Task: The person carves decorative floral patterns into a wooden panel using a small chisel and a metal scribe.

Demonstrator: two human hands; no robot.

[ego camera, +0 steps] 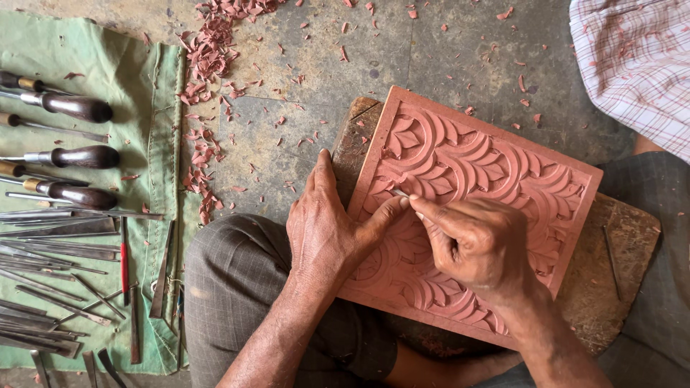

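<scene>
A reddish carved panel (474,165) with a leaf and arch pattern lies tilted on a dark wooden block (625,251) over my lap. My left hand (327,230) grips the panel's left edge, thumb stretched onto the carving. My right hand (478,244) pinches a thin metal carving tool (399,193), whose tip touches the pattern near my left thumb. Most of the tool is hidden inside the fingers.
A green cloth (154,144) on the left holds wooden-handled chisels (75,106) and several flat metal blades (57,251). Reddish wood chips (205,79) litter the stone floor. A thin metal rod (611,251) rests on the block. Checked fabric (640,65) fills the top right.
</scene>
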